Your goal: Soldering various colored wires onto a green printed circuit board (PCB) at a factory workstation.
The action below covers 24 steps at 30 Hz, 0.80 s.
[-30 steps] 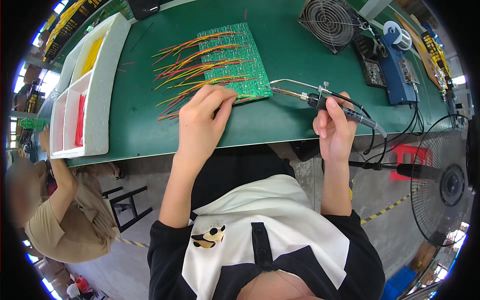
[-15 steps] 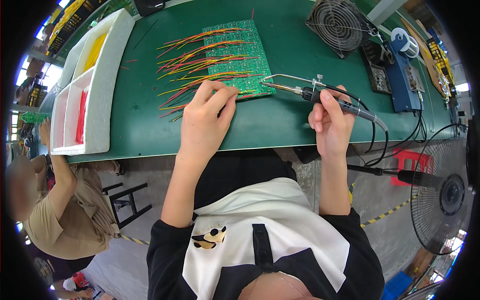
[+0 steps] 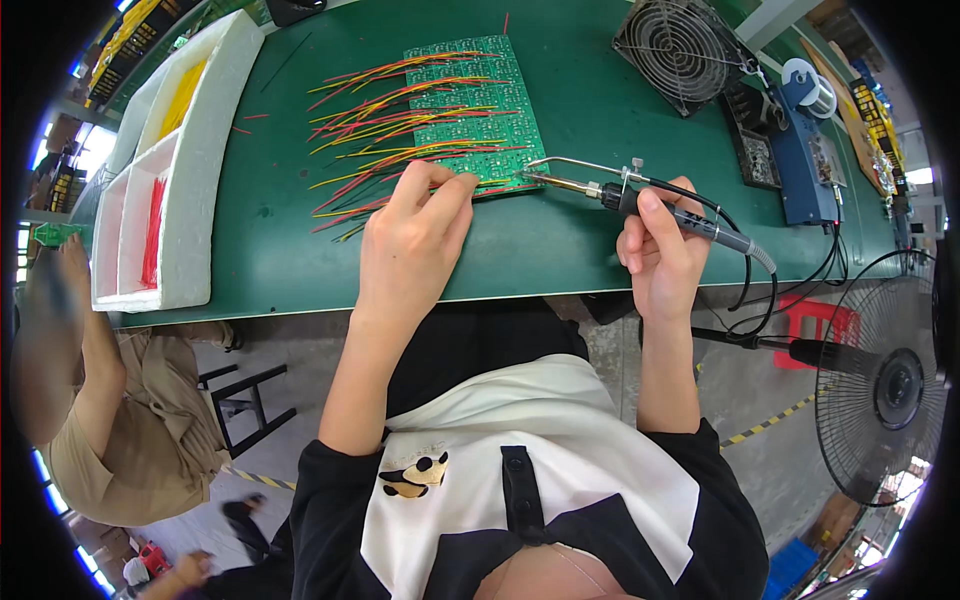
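A green circuit board panel (image 3: 512,85) lies on the bench, with rows of red, yellow and black wires (image 3: 365,125) fanning out past its left side. My left hand (image 3: 412,245) is at the panel's near edge, thumb and forefinger pinched on a thin yellow wire (image 3: 492,183) whose end shows beyond the fingertips. In my right hand (image 3: 665,260) is a soldering iron (image 3: 722,233), gripped like a pen. A thin curved metal tube is clamped along it. Tube end and iron tip meet at the panel's near right corner, close to the wire end.
A white foam box (image 3: 220,180) with yellow and red wires stands at the left. Far right are a square metal fan (image 3: 675,50), a blue soldering station (image 3: 800,170) and a solder spool (image 3: 815,95). Another person (image 3: 130,430) sits at left; a pedestal fan (image 3: 885,385) stands at right.
The iron tip has shifted slightly down and left at the panel's corner. My left hand keeps its pinch. The view has shifted a little, and the person at left has moved.
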Tool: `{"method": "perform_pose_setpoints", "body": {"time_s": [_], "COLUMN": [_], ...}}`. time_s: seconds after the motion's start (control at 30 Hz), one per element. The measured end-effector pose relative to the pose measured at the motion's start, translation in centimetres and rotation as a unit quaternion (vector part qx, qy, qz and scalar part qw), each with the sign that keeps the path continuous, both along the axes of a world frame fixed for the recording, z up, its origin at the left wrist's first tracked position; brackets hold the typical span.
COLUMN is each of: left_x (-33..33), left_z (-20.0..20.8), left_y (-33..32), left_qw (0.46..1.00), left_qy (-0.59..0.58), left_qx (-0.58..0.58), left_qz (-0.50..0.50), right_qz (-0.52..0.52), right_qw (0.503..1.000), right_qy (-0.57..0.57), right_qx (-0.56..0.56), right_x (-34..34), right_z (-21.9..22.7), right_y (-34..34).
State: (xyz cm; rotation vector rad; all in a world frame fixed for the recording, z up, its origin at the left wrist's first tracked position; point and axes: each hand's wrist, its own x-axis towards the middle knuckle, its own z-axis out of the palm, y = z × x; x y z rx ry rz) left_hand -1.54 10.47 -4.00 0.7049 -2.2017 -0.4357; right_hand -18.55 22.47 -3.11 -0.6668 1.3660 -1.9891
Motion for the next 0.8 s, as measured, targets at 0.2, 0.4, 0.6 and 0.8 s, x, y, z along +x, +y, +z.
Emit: {"method": "perform_pose_setpoints", "body": {"time_s": [0.2, 0.4, 0.6, 0.8], "left_x": [-0.02, -0.17, -0.18, -0.14], "left_z": [-0.37, -0.07, -0.08, -0.41], "left_y": [-0.34, -0.17, -0.17, -0.2], "left_qw": [1.0, 1.0, 0.999, 0.998], "left_qy": [0.0, 0.001, -0.014, -0.007], "left_qx": [-0.03, -0.015, -0.039, -0.059], "left_qz": [-0.005, 0.001, 0.004, 0.005], "right_qz": [-0.003, 0.002, -0.005, 0.006], "right_qw": [1.0, 1.0, 1.0, 0.999], "right_qy": [0.003, -0.019, -0.009, -0.017], "right_qx": [-0.007, -0.024, -0.022, -0.027], "right_x": [0.03, -0.09, 0.04, -0.12], "right_z": [0.05, -0.11, -0.1, -0.1], "right_y": [0.11, 0.12, 0.08, 0.2]}}
